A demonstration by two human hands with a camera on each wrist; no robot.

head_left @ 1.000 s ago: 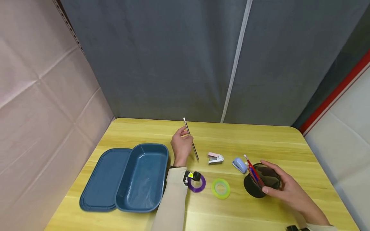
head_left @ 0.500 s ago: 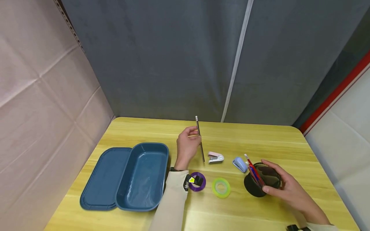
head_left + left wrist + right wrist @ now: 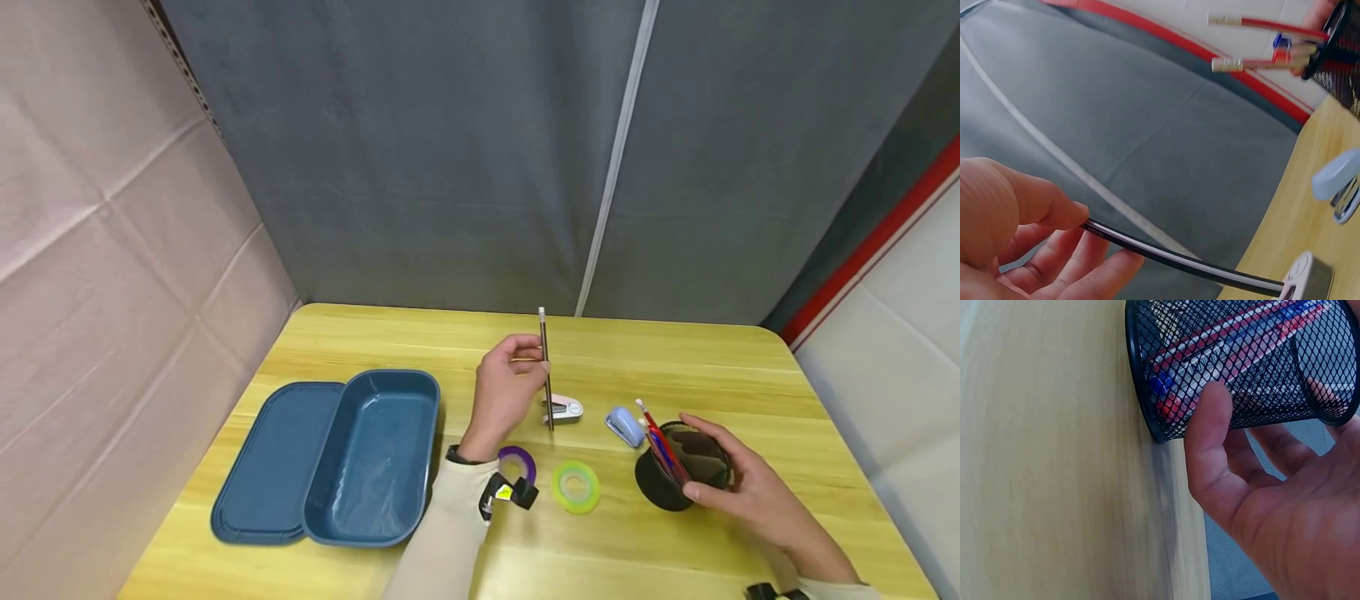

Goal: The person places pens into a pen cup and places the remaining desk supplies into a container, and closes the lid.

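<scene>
My left hand (image 3: 507,392) pinches a black-and-white striped pencil (image 3: 546,358) between thumb and fingers. The pencil stands nearly upright, its white eraser end at the top, and its lower end overlaps the pink-and-white stapler (image 3: 567,409) in the head view. On the right, my right hand (image 3: 765,496) grips the side of a black mesh pen cup (image 3: 1260,400), fingers and thumb curved round it. Red pencils (image 3: 1266,23) and pens with blue and red ends (image 3: 1161,384) lean inside the cup. Close beside the cup lies a light blue stapler (image 3: 624,427).
A purple tape roll (image 3: 527,459) lies partly behind the left wrist camera, with a yellow-green tape roll (image 3: 575,487) to its right. At the left stand a blue rectangular box (image 3: 371,467) and its lid (image 3: 273,467). A grey curtain (image 3: 420,167) hangs behind the table (image 3: 600,558).
My left hand has moved right with the pencil, from beside the blue box to the pink-and-white stapler, and the pencil has turned more upright. The right hand and pen cup have stayed put.
</scene>
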